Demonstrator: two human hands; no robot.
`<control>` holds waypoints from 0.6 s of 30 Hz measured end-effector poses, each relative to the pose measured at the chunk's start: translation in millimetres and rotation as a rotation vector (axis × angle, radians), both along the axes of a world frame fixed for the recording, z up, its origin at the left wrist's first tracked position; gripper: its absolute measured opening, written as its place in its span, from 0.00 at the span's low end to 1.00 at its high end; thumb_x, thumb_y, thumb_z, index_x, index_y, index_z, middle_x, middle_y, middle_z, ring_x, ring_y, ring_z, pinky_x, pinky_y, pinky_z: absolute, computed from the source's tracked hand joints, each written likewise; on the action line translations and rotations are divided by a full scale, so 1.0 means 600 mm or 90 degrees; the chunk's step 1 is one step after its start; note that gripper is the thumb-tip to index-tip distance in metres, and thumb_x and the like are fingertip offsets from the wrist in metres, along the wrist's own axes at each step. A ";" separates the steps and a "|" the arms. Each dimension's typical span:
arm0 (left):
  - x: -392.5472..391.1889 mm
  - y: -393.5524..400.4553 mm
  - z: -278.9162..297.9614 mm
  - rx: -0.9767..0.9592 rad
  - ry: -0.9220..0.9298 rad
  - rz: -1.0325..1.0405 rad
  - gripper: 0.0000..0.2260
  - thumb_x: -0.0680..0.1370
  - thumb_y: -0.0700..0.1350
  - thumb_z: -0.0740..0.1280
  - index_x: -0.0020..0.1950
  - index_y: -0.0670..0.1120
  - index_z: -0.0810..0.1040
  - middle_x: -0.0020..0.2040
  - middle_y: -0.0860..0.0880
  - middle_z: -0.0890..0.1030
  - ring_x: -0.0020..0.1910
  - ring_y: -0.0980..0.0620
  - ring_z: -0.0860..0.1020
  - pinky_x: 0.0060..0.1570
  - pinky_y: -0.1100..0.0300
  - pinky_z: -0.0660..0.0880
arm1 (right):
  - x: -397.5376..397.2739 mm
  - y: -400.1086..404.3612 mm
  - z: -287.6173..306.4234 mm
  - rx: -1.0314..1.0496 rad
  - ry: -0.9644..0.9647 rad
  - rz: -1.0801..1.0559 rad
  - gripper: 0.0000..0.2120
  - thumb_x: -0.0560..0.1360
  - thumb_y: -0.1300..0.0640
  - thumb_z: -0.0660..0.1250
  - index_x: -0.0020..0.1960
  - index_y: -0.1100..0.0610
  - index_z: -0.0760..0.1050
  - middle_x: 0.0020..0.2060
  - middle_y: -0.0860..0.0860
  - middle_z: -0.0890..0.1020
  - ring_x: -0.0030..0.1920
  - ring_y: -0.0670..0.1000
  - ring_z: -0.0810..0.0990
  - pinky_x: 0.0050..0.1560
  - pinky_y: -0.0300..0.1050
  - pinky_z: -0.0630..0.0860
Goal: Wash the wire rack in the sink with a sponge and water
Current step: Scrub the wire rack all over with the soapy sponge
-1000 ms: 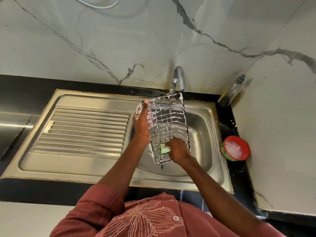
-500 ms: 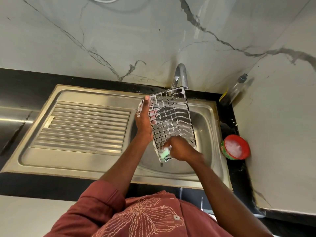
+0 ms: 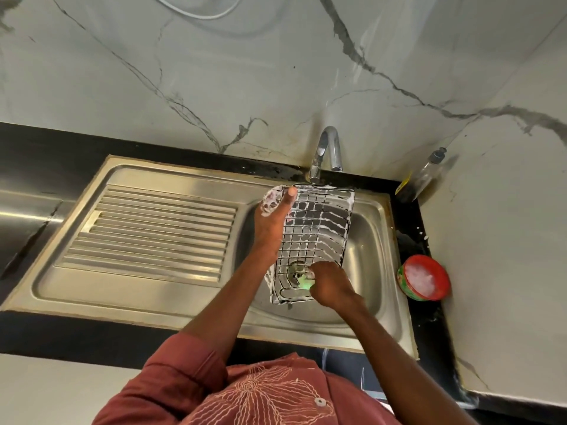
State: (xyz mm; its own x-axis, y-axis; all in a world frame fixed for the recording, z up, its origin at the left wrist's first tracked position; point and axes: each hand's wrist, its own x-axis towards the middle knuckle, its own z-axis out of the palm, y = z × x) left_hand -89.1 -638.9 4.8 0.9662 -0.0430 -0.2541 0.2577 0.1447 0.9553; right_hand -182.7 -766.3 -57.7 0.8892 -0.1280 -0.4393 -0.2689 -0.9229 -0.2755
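A soapy wire rack [image 3: 317, 228] is held tilted over the steel sink basin [image 3: 366, 240], its far end just under the tap [image 3: 326, 154]. My left hand [image 3: 271, 223] grips the rack's left edge, thumb along the wire and foam on the fingers. My right hand [image 3: 329, 285] holds a green sponge [image 3: 305, 282] against the rack's near end. Most of the sponge is hidden by my fingers. No water runs from the tap.
A ribbed steel drainboard [image 3: 153, 231] lies left of the basin. A red tub with white soap [image 3: 425, 277] sits on the black counter at the right. A clear bottle [image 3: 422, 176] stands in the back right corner by the marble wall.
The rack has dropped a little and tilted flatter, so the drain shows through it. My right hand has shifted the sponge slightly along the rack's near end. My left hand keeps its grip.
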 end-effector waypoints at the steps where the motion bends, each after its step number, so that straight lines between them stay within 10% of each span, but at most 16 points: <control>1: -0.003 0.000 0.003 0.002 0.016 0.002 0.22 0.75 0.64 0.72 0.64 0.55 0.81 0.59 0.56 0.85 0.60 0.57 0.80 0.69 0.42 0.74 | 0.002 -0.004 0.002 0.080 -0.007 -0.075 0.08 0.71 0.62 0.66 0.50 0.57 0.78 0.52 0.56 0.83 0.54 0.59 0.81 0.47 0.45 0.73; 5: -0.001 -0.003 -0.020 0.013 0.085 -0.009 0.54 0.58 0.83 0.69 0.77 0.54 0.70 0.72 0.48 0.77 0.69 0.43 0.76 0.70 0.36 0.71 | 0.013 -0.003 0.037 0.541 -0.115 -0.497 0.12 0.73 0.73 0.62 0.49 0.63 0.81 0.40 0.54 0.84 0.42 0.55 0.83 0.42 0.49 0.81; 8: -0.004 -0.007 -0.022 -0.001 0.126 -0.043 0.51 0.60 0.82 0.69 0.77 0.55 0.70 0.73 0.47 0.76 0.69 0.45 0.76 0.70 0.38 0.70 | 0.036 0.019 0.061 0.633 -0.213 -0.606 0.10 0.78 0.69 0.65 0.53 0.58 0.81 0.44 0.51 0.85 0.45 0.52 0.85 0.43 0.48 0.84; 13: -0.010 -0.039 -0.011 -0.048 0.145 -0.072 0.32 0.69 0.69 0.72 0.64 0.48 0.82 0.57 0.47 0.86 0.59 0.46 0.83 0.61 0.48 0.79 | 0.100 0.053 0.082 0.256 -0.520 -0.306 0.09 0.77 0.66 0.69 0.55 0.56 0.79 0.43 0.47 0.82 0.37 0.42 0.81 0.31 0.35 0.77; 18: -0.005 -0.054 0.002 -0.060 0.174 -0.091 0.30 0.71 0.64 0.72 0.67 0.49 0.79 0.53 0.54 0.83 0.60 0.50 0.79 0.61 0.53 0.73 | 0.114 0.014 0.079 0.004 -0.419 -0.048 0.20 0.76 0.68 0.69 0.65 0.57 0.71 0.53 0.53 0.80 0.48 0.51 0.80 0.44 0.45 0.82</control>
State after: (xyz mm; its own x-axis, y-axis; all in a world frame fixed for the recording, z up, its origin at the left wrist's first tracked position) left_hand -92.4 -671.5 5.8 0.8452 -0.2089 -0.4920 0.5271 0.1727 0.8321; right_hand -114.3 -758.0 -10.6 0.9609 -0.1998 0.1917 -0.1068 -0.9062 -0.4092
